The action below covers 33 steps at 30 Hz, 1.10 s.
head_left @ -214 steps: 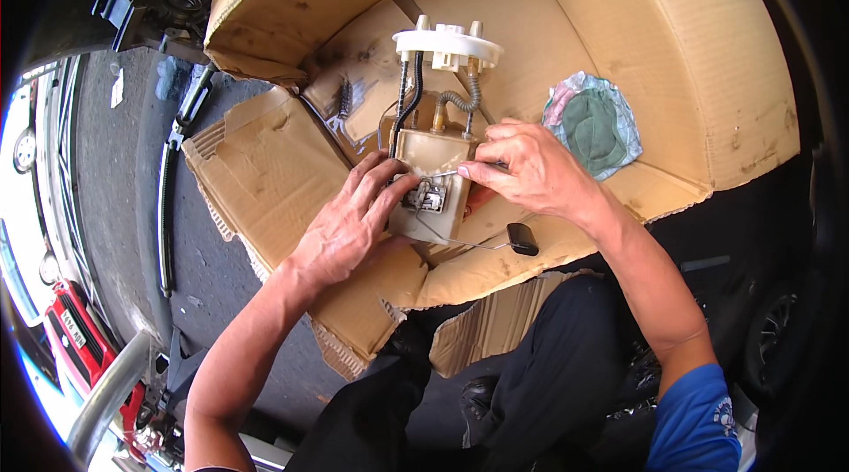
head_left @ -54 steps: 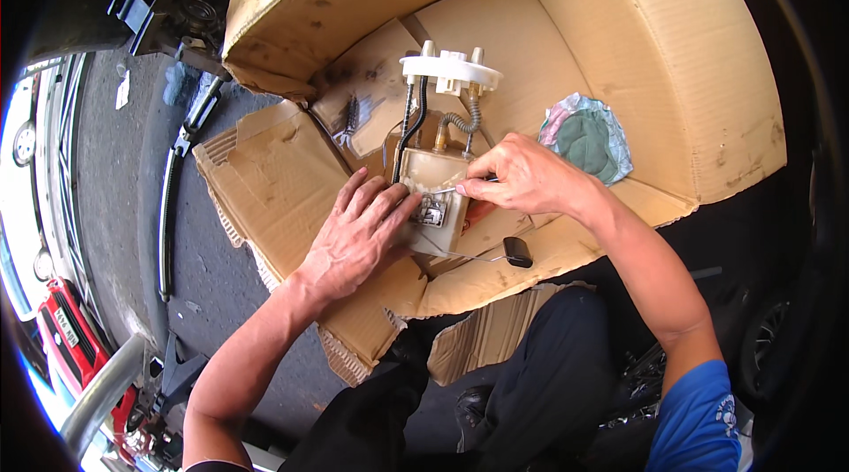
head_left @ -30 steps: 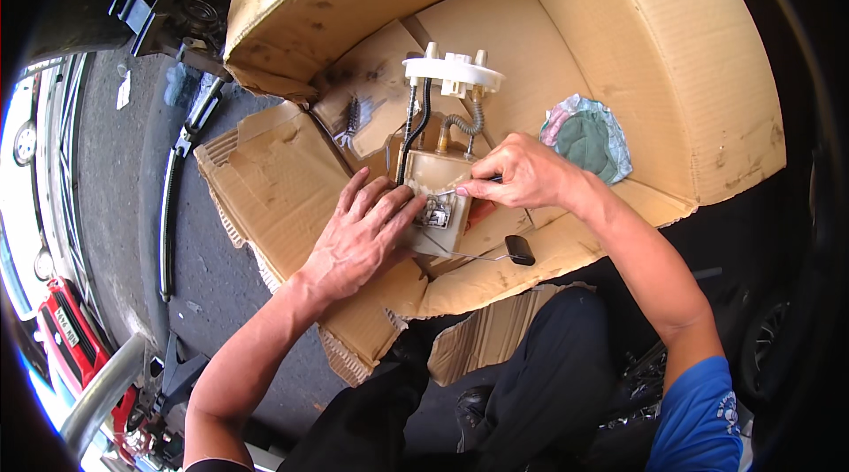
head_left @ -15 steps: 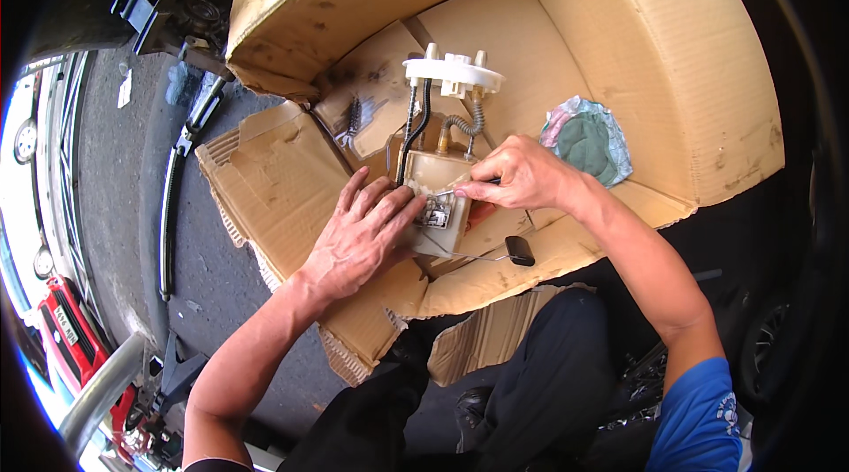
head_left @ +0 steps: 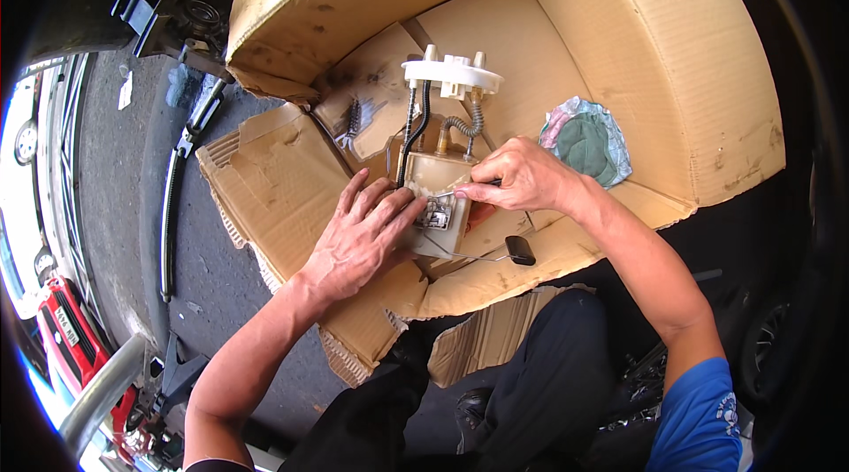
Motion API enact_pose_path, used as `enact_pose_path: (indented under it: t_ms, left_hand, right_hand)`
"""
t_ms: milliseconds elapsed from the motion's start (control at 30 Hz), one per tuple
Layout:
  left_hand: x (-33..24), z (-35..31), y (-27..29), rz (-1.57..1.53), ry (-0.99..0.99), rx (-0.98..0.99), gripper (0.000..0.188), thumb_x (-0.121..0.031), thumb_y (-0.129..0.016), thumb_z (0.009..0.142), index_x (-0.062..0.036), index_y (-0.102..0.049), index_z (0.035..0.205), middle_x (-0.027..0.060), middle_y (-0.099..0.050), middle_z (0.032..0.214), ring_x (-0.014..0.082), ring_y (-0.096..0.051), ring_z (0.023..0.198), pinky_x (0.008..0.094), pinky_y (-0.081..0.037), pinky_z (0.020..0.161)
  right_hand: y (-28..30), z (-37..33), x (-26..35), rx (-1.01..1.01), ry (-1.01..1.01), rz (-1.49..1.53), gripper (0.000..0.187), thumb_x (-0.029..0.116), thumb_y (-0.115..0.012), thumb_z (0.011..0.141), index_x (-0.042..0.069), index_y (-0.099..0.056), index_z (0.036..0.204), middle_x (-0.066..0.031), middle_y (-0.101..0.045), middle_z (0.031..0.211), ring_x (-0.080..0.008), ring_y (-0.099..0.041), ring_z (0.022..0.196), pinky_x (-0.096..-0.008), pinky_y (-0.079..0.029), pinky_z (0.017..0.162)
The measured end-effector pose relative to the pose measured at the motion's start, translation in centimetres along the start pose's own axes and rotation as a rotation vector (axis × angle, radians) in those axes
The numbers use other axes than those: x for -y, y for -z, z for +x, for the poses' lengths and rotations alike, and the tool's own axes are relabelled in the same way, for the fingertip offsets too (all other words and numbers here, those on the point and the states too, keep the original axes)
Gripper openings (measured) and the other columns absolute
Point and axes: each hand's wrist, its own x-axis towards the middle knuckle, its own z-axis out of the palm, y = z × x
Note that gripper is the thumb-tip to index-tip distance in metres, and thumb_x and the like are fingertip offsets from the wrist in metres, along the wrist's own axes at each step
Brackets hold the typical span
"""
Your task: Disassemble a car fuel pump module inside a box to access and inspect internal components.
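Observation:
A fuel pump module (head_left: 458,233) stands in the cardboard box, with a white round flange on top, a black wire, ribbed hoses and a pale plastic body. My left hand (head_left: 358,237) grips the left side of that body, fingers curled over its edge and the thumb hidden. Pinched in my right hand (head_left: 517,176) is a small screwdriver (head_left: 445,194); its thin metal tip touches the module just above the white level sensor (head_left: 434,214). Most of its handle is covered by my fingers. From the sensor a wire arm runs right to a black float (head_left: 520,250).
The open cardboard box (head_left: 619,47) surrounds the work, its torn flaps folded outward. A crumpled green and pale blue cloth (head_left: 588,143) lies inside at right. On the dark ground to the left are a long jack handle (head_left: 174,207) and a metal pole (head_left: 102,392).
Both hands and the fuel pump module stay almost in place. Only a very slight shift of the fingers shows.

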Motion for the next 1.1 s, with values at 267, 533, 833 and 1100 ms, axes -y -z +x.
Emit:
enact_pose_path:
  t_ms: [267,533,833,1100]
  left_hand:
    - [-0.2,0.1,0.1,-0.028,0.001,-0.016,0.085,-0.04,-0.087,0.084,-0.0122,-0.054,0.157,0.0113,-0.058,0.145,0.0353,-0.048,0.144,0.0593,-0.029,0.133]
    - [-0.2,0.1,0.2,-0.032,0.002,-0.014,0.084,-0.04,-0.086,0.085,-0.0124,-0.054,0.158,0.0113,-0.058,0.145,0.035,-0.048,0.145,0.0591,-0.028,0.133]
    - [-0.3,0.2,0.3,-0.029,0.005,-0.008,0.084,-0.041,-0.085,0.086,-0.0124,-0.053,0.158,0.012,-0.057,0.146,0.0351,-0.048,0.146,0.0592,-0.028,0.133]
    - [0.0,-0.2,0.1,-0.018,0.0,0.028,0.084,-0.037,-0.084,0.088,-0.0096,-0.05,0.16,0.0148,-0.055,0.149,0.0386,-0.046,0.148,0.0556,-0.035,0.13]
  right_hand:
    - [-0.2,-0.1,-0.2,0.005,-0.026,0.022,0.047,0.041,-0.075,0.103,0.006,-0.075,0.073,-0.0148,-0.062,0.055,-0.0332,-0.063,0.051,-0.0429,-0.047,0.053]
    - [0.0,-0.1,0.1,0.028,-0.06,0.004,0.046,0.04,-0.075,0.103,0.006,-0.076,0.073,-0.0133,-0.064,0.055,-0.0315,-0.064,0.051,-0.042,-0.048,0.053]
    - [-0.2,-0.3,-0.2,-0.02,0.009,-0.039,0.039,0.04,-0.075,0.103,0.008,-0.082,0.082,-0.0147,-0.066,0.058,-0.0325,-0.068,0.055,-0.0424,-0.05,0.055]
    - [0.3,0.2,0.4,0.058,-0.091,-0.015,0.04,0.041,-0.076,0.102,0.007,-0.081,0.082,-0.0152,-0.067,0.061,-0.0369,-0.066,0.057,-0.0443,-0.051,0.056]
